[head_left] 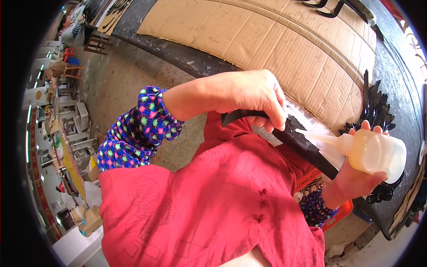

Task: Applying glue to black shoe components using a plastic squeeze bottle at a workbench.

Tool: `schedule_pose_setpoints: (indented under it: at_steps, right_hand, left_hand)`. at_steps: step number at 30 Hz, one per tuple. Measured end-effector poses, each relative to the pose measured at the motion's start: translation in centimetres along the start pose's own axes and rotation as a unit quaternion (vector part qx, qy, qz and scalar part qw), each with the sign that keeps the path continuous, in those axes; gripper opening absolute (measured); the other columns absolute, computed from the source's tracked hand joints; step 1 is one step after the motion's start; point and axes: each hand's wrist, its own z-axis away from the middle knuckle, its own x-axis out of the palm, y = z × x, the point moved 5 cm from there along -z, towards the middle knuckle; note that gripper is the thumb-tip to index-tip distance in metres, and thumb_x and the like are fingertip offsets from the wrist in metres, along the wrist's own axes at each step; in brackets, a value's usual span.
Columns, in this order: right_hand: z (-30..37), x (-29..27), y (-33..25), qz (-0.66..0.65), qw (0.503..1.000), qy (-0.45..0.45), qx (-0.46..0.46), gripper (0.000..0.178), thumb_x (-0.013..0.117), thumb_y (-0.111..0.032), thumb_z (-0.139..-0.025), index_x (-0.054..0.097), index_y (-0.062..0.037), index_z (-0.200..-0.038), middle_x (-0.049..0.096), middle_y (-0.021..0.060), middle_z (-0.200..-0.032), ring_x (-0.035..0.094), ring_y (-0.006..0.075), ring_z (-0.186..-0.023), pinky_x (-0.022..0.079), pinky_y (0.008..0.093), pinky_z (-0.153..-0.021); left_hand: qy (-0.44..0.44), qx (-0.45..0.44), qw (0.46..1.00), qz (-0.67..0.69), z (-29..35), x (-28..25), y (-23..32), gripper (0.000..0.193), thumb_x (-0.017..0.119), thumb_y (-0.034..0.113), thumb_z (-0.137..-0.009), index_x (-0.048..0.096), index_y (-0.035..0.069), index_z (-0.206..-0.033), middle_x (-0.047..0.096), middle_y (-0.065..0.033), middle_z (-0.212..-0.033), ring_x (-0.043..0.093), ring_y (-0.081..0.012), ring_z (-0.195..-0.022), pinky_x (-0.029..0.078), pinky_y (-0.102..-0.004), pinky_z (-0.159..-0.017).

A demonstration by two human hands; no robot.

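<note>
a black strip runs slantwise over the lap at the near edge of the tabletop, one end curling up on the left and the rest slanting down toward the right. the left hand pinches it, thumb and forefinger closed on it and the other fingers curled under. the right hand is wrapped around a squeeze bottle of pale, cloudy plastic, tilted so that its long nozzle points left. the nozzle's tip is at the strip, just beside the left fingertips; whether it touches, i cannot tell, and no drop is clear to see.

the step in hand looks like putting liquid from the bottle along the strip. the next move probably calls for a steady pinch, a light squeeze and the tip led evenly along the black surface, without running over the edge.

beyond the strip, brown cardboard covers much of the tabletop. a bundle of black pieces lies behind the bottle. a red garment covers the lap, and part of a red basket shows below the right wrist.
</note>
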Motion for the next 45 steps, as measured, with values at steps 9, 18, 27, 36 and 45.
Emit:
schedule_pose_setpoints:
  at_steps: [9,18,27,36,45]
  right_hand:
    - [0.3,-0.1,1.8,0.029,0.998,0.046,0.025,0.088,0.059,-0.062,-0.064,0.032,-0.0019,-0.122,0.044,0.0157,-0.115,0.047,0.0373,-0.104,0.046,0.0476,-0.079]
    - [0.3,-0.8,2.2,-0.062,0.997,-0.034,0.03,0.082,0.059,-0.049,-0.073,0.024,0.003,-0.126,0.034,0.0205,-0.124,0.035,0.0407,-0.115,0.036,0.0495,-0.091]
    - [0.3,-0.8,2.2,-0.077,0.996,-0.027,0.027,0.081,0.059,-0.049,-0.073,0.025,0.0029,-0.125,0.035,0.02,-0.123,0.035,0.0406,-0.114,0.036,0.0495,-0.09]
    - [0.2,-0.5,2.2,-0.079,0.996,-0.022,0.023,0.08,0.059,-0.048,-0.073,0.026,0.0026,-0.125,0.034,0.02,-0.124,0.034,0.041,-0.115,0.033,0.0521,-0.092]
    - [0.3,-1.7,2.0,-0.102,0.994,0.031,-0.005,0.079,0.058,-0.05,-0.073,0.029,0.0028,-0.124,0.035,0.0199,-0.125,0.033,0.0398,-0.117,0.032,0.0507,-0.093]
  left_hand:
    - [0.013,-0.02,1.0,0.016,-0.4,0.0,-0.5,0.015,0.065,0.009,-0.067,0.06,-0.004,-0.074,0.057,-0.0062,-0.055,0.049,-0.0064,-0.042,0.036,-0.0188,-0.039]
    - [0.006,-0.023,1.0,0.014,-0.6,0.4,-0.4,0.017,0.064,0.009,-0.067,0.06,-0.005,-0.076,0.057,-0.0067,-0.056,0.05,-0.0065,-0.043,0.037,-0.0191,-0.039]
    - [-0.007,-0.027,0.999,0.022,-0.7,0.7,-0.7,0.017,0.065,0.008,-0.067,0.059,-0.005,-0.077,0.057,-0.0065,-0.056,0.048,-0.0062,-0.042,0.037,-0.019,-0.039]
    - [-0.013,-0.043,0.999,0.022,-0.5,1.4,-0.7,0.019,0.066,0.007,-0.066,0.058,-0.004,-0.078,0.057,-0.007,-0.057,0.048,-0.0063,-0.042,0.036,-0.0193,-0.039]
    - [0.014,-0.048,0.998,0.034,-0.2,0.2,-1.7,0.018,0.066,0.009,-0.068,0.059,-0.004,-0.078,0.056,-0.0057,-0.056,0.048,-0.0065,-0.042,0.037,-0.0188,-0.04]
